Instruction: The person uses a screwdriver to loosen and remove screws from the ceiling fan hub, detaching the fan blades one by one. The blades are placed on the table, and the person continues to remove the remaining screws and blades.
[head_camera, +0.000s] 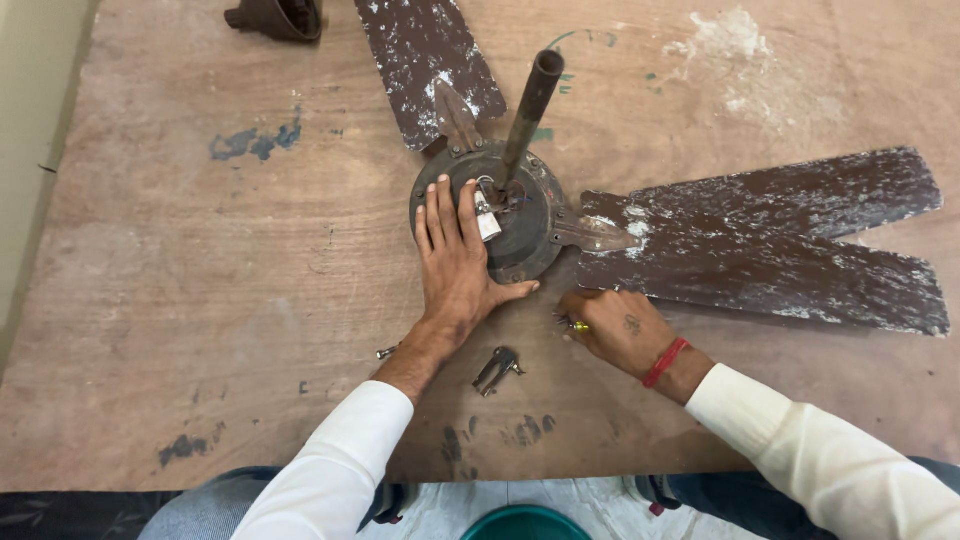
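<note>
An old brown ceiling fan lies on a wooden board, its round motor housing (535, 235) facing up and a dark down rod (531, 100) rising from the centre. My left hand (455, 265) rests flat on the housing's left side, fingers spread, beside a small white part (487, 222). My right hand (612, 325) sits on the board just below the housing, fingers curled around a small tool with a yellow tip (579, 326). Two paint-speckled blades (770, 235) reach right; another blade (425, 60) points up.
A small metal bracket (497, 369) and a loose bolt (386, 352) lie on the board near my left wrist. A dark fan canopy (277, 17) sits at the top edge. A teal round container (525, 525) is by my knees. Bare wooden board (200, 280) stretches left.
</note>
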